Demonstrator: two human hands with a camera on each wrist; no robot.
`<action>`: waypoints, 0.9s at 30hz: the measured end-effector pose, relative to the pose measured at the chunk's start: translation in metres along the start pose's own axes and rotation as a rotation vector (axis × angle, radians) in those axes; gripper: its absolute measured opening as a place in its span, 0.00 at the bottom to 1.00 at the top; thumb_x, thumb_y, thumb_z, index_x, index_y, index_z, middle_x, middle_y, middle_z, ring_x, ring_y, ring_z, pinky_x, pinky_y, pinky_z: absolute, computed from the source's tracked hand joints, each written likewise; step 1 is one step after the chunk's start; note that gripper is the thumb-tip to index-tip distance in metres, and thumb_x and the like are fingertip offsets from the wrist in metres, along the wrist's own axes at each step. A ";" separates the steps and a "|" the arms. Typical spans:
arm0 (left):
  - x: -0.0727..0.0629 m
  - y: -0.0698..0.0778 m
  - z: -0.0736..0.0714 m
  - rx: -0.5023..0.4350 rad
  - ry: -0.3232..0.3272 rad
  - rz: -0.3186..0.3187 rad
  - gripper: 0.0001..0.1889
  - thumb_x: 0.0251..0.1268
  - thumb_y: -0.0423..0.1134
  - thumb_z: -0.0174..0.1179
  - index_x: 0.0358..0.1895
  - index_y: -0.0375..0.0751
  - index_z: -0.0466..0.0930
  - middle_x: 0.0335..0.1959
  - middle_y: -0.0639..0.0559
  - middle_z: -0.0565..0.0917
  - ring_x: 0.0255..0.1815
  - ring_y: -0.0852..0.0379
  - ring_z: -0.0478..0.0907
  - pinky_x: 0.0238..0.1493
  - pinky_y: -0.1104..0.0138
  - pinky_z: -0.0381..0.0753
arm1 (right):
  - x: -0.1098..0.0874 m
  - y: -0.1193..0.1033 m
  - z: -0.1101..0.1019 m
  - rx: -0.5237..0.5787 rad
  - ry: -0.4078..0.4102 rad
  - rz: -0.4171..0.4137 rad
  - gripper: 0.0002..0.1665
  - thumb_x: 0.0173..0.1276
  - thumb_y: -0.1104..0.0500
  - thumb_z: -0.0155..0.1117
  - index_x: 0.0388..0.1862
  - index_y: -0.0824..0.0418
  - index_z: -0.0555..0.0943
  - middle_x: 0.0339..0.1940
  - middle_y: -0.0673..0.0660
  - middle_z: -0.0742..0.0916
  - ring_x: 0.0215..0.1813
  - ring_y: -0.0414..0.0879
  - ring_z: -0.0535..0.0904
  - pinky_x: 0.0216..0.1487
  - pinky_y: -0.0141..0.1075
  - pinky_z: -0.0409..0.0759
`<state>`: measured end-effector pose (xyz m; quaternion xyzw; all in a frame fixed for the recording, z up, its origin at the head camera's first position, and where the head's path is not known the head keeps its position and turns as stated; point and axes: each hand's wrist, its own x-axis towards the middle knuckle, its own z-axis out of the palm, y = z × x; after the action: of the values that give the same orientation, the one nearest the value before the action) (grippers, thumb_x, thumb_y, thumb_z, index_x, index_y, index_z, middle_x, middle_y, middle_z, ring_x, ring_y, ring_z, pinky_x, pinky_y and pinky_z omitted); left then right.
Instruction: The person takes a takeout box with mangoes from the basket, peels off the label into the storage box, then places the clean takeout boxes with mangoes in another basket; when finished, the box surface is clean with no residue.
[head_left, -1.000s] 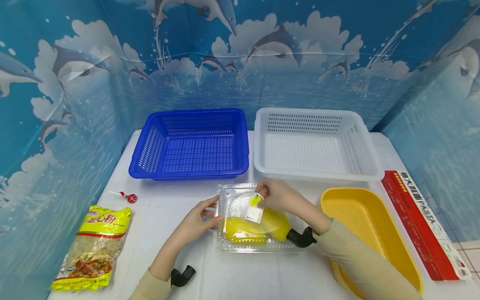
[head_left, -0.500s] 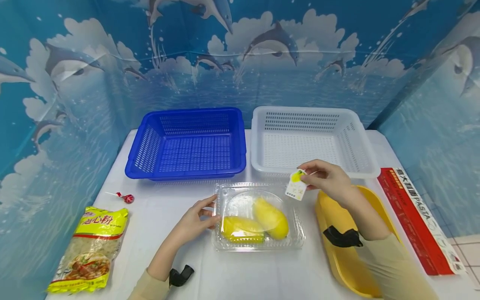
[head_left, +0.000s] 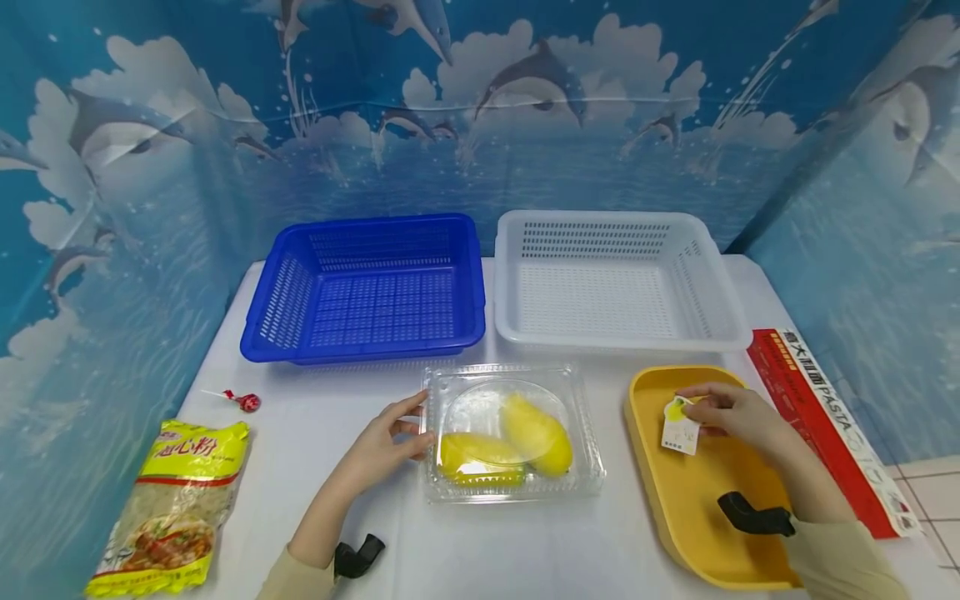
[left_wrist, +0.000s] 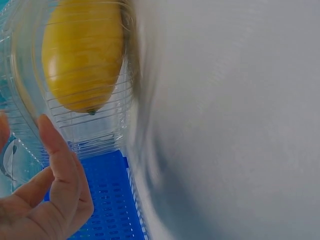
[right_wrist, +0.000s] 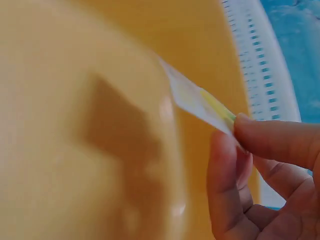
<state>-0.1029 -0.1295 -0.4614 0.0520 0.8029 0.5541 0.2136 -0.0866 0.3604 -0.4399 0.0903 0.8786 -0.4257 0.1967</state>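
My right hand [head_left: 723, 412] pinches a small white card [head_left: 681, 435] with a yellow fruit picture by its top, over the yellow tub [head_left: 720, 517]. In the right wrist view, thumb and fingertips grip one end of the card [right_wrist: 197, 102], and its shadow falls on the tub. A clear plastic box [head_left: 517, 492] with its lid down holds two yellow mangoes [head_left: 536, 433]. My left hand [head_left: 386, 446] rests at the box's left edge, thumb and fingers spread along it. One mango [left_wrist: 85, 55] shows through the ribbed wall in the left wrist view.
Behind stand a blue basket [head_left: 375, 346] and a white basket [head_left: 618, 337], side by side. To the left lie a lollipop [head_left: 247, 402] and a yellow noodle bag [head_left: 176, 508]. A long red pasta box [head_left: 825, 429] lies along the right side.
My right hand has lifted the card off the box lid and carried it right, over the yellow tub. The left hand stays at the box's edge, and the head view has shifted slightly.
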 end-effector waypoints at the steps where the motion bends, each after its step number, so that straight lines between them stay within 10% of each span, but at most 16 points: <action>1: 0.000 0.000 0.000 -0.005 -0.002 0.001 0.36 0.65 0.40 0.66 0.75 0.42 0.63 0.63 0.37 0.71 0.50 0.52 0.78 0.41 0.68 0.87 | 0.001 0.003 0.002 -0.022 -0.002 0.007 0.30 0.73 0.51 0.60 0.62 0.73 0.73 0.38 0.54 0.83 0.37 0.41 0.78 0.39 0.28 0.84; 17: -0.001 0.000 -0.001 -0.020 -0.014 0.020 0.36 0.66 0.40 0.65 0.75 0.41 0.62 0.64 0.36 0.69 0.50 0.52 0.77 0.41 0.68 0.87 | 0.010 0.006 0.019 -0.182 0.084 0.129 0.21 0.68 0.55 0.66 0.47 0.73 0.75 0.33 0.60 0.82 0.33 0.46 0.78 0.35 0.34 0.81; 27: -0.002 0.000 -0.001 -0.025 -0.020 0.032 0.36 0.66 0.41 0.65 0.75 0.41 0.61 0.64 0.35 0.69 0.49 0.52 0.77 0.41 0.67 0.87 | -0.006 -0.022 -0.039 -0.058 0.198 -0.008 0.29 0.76 0.46 0.55 0.58 0.71 0.73 0.45 0.62 0.82 0.36 0.38 0.81 0.38 0.29 0.86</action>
<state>-0.1013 -0.1314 -0.4602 0.0676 0.7927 0.5670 0.2136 -0.0988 0.3774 -0.3993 0.1229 0.9061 -0.3898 0.1096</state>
